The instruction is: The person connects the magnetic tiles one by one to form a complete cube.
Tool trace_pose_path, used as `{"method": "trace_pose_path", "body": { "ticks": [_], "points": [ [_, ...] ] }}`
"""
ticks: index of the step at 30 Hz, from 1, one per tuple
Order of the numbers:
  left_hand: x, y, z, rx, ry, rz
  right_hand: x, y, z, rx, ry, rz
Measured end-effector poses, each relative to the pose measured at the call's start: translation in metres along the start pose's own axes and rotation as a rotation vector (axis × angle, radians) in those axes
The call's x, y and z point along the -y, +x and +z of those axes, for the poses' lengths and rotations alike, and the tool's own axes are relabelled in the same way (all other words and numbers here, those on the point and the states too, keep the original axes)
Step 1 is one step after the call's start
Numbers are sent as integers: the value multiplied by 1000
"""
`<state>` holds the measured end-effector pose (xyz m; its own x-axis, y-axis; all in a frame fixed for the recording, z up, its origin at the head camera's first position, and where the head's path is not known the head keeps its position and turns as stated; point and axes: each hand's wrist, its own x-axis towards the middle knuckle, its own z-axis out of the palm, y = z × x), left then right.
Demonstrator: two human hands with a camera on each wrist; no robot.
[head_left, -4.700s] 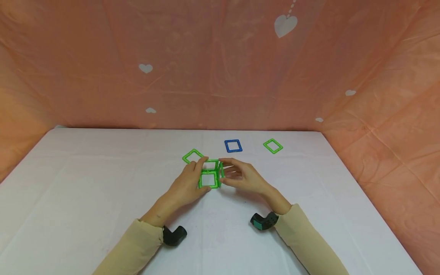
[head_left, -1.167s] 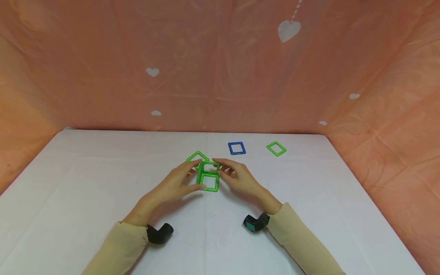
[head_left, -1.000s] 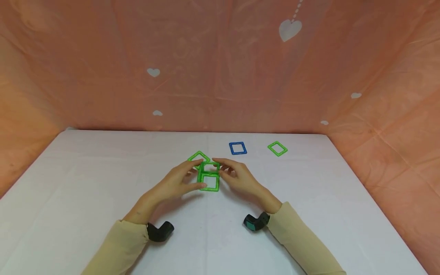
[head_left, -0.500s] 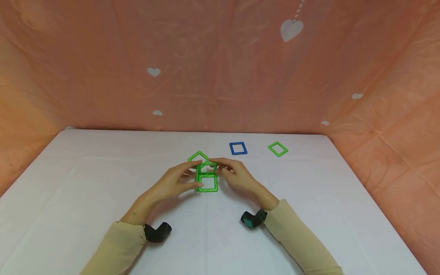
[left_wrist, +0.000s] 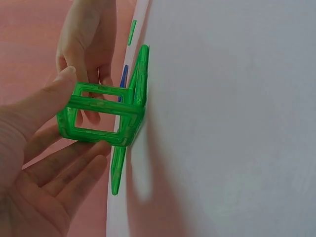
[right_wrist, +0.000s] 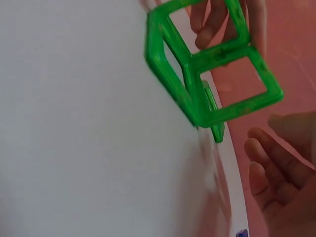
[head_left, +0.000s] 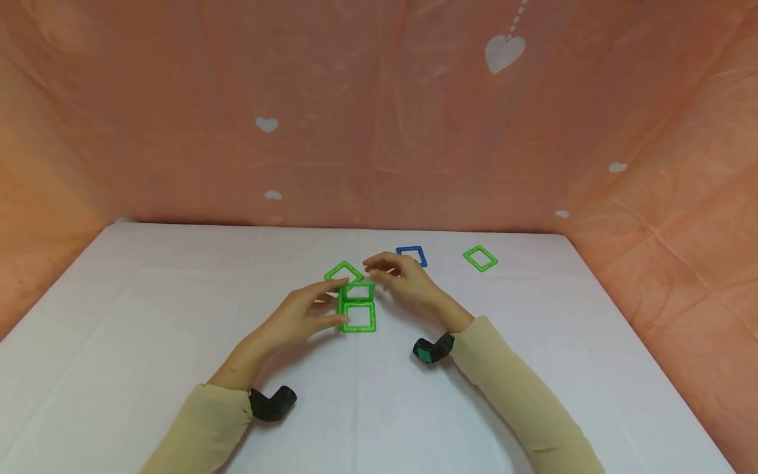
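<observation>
My left hand (head_left: 296, 316) holds a small open structure of green square magnetic tiles (head_left: 358, 302) at its left side, thumb near the front and fingers behind. In the left wrist view the joined tiles (left_wrist: 106, 105) meet at angles, like part of a cube, with the thumb on an upper edge and fingertips below. My right hand (head_left: 408, 280) is off to the right and slightly behind the structure, fingers loosely bent, nothing between them. The right wrist view shows a gap between its fingertips and the green frames (right_wrist: 222, 54). A loose green square tile (head_left: 334, 269) lies just behind the structure.
A blue square tile (head_left: 410, 249) lies toward the back of the white table (head_left: 177, 296), partly covered by the right hand. Another green square tile (head_left: 489, 254) lies farther right. A pinkish-orange curtain (head_left: 355, 99) with pale hearts hangs behind and beside the table.
Earlier both hands touched the structure, and its upright tile has gone from the right side to the left. Just now the right hand let go and moved up and back; the left stays put.
</observation>
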<state>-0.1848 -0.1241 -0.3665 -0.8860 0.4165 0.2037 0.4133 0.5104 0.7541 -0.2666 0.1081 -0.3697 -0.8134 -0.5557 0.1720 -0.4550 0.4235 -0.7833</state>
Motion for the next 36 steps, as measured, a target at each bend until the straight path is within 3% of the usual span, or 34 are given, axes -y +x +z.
{"method": "trace_pose_path", "body": {
  "ticks": [9, 13, 21, 28, 36],
  "points": [
    [-2, 0, 3, 8, -1, 2, -4, 17, 2, 122, 80, 57],
    [-4, 0, 3, 16, 6, -13, -7, 24, 2, 180, 62, 49],
    [-2, 0, 2, 5, 23, 14, -12, 36, 3, 257, 21, 49],
    [-2, 0, 1, -1, 35, 26, -13, 44, 7, 337, 49, 61],
    [-1, 0, 0, -4, 48, 31, -13, 47, 8, 361, -19, 26]
  ]
}}
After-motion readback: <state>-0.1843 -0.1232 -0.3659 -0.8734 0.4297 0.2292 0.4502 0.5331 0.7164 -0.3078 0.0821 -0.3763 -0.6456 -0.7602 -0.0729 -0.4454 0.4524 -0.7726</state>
